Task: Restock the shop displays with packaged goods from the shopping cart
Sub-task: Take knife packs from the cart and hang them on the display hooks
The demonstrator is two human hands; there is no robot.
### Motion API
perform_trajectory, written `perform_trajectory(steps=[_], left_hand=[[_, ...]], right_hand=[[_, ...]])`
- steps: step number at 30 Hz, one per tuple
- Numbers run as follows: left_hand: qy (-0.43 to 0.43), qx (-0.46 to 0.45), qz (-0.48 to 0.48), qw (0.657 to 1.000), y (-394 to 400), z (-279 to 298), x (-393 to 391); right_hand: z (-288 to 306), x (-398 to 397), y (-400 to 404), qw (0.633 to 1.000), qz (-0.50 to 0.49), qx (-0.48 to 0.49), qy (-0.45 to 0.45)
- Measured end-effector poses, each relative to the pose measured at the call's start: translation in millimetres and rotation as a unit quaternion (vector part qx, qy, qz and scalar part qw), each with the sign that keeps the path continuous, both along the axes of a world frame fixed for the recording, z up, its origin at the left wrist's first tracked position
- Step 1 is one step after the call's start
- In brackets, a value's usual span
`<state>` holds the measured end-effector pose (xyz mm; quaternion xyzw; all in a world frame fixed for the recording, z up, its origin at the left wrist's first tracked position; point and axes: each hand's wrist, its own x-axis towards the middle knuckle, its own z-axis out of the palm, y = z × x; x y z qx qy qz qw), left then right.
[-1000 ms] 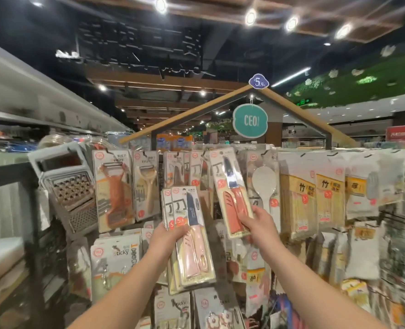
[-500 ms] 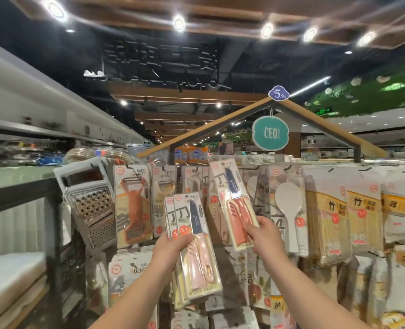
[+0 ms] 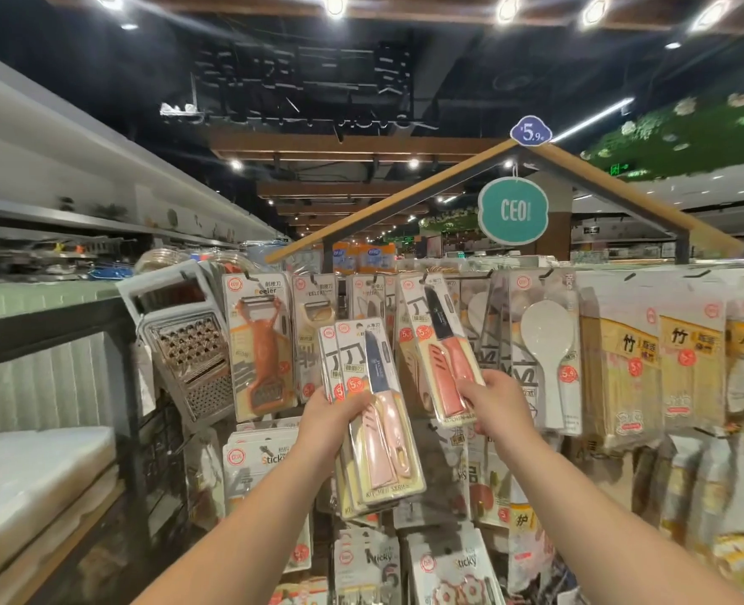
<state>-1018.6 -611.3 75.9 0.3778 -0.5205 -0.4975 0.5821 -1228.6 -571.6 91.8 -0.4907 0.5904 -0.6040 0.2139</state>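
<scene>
Left hand (image 3: 333, 423) grips a stack of carded knife packs (image 3: 372, 412), thumb across the front, pink-handled knife on top, held tilted in front of the rack (image 3: 448, 277), clear of the hooks. Right hand (image 3: 499, 408) pinches the lower end of a single red knife pack (image 3: 442, 347); its top edge is up at the rack's top rail, whether it's on a hook I can't tell. Hanging on the rack: grater (image 3: 186, 342) at the left end, orange peeler (image 3: 262, 347) beside it, white rice paddle (image 3: 547, 342) just right of the red pack, bamboo packs (image 3: 662, 369) further right. Teal CEO sign (image 3: 513, 210) hangs above.
</scene>
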Motion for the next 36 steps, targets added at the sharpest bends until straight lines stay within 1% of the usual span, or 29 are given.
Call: perform_trajectory(steps=[2, 4, 5, 7, 9, 10, 11, 13, 15, 16, 18, 20, 22, 25, 28, 32, 33, 36], left_hand=[[0.009, -0.001, -0.002, 1.0, 1, 0, -1], [0.014, 0.001, -0.002, 1.0, 2, 0, -3], [0.016, 0.001, -0.004, 1.0, 2, 0, -3], [0.025, 0.002, -0.011, 1.0, 3, 0, -4], [0.029, 0.006, -0.015, 0.999, 5, -1, -3], [0.028, 0.007, -0.016, 0.999, 6, -2, -2], [0.025, 0.008, -0.016, 1.0, 7, -4, 0], [0.028, 0.011, -0.013, 0.999, 7, -7, 4], [0.041, 0.021, -0.007, 0.999, 8, -8, 7], [0.048, 0.025, -0.006, 0.999, 9, -8, 7], [0.061, 0.031, -0.005, 0.998, 12, -7, 7], [0.072, 0.031, -0.01, 0.997, 16, -6, 5], [0.082, 0.032, -0.021, 0.996, 20, -5, 3], [0.096, 0.028, -0.037, 0.994, 28, -2, 2], [0.091, 0.019, -0.053, 0.994, 33, 4, 2], [0.087, 0.029, -0.017, 0.996, 31, 9, 7], [0.086, 0.028, -0.009, 0.996, 31, 10, 9], [0.083, 0.026, -0.003, 0.996, 30, 11, 12]], right_hand=[[3, 2, -10, 1.0, 0.003, 0.024, 0.01], [10, 5, -21, 0.999, 0.016, 0.049, 0.002], [12, 4, -28, 0.997, 0.033, 0.068, -0.016], [14, 2, -40, 0.987, 0.08, 0.118, -0.08], [9, -2, -44, 0.972, 0.12, 0.144, -0.144], [5, -3, -42, 0.968, 0.131, 0.15, -0.153], [1, -3, -37, 0.967, 0.137, 0.158, -0.144], [-6, 0, -25, 0.976, 0.106, 0.172, -0.08], [-7, 7, -9, 0.987, 0.059, 0.147, -0.006], [-7, 12, 1, 0.99, 0.064, 0.123, 0.009], [-1, 25, 24, 0.985, 0.138, 0.099, 0.017], [2, 40, 42, 0.967, 0.213, 0.125, 0.058], [3, 53, 51, 0.958, 0.233, 0.126, 0.107], [3, 64, 48, 0.974, 0.188, 0.084, 0.094], [4, 65, 46, 0.987, 0.128, 0.061, 0.081], [4, 61, 40, 0.992, 0.083, 0.04, 0.084], [4, 59, 39, 0.994, 0.072, 0.032, 0.074], [6, 50, 33, 0.999, 0.047, -0.006, 0.0]])
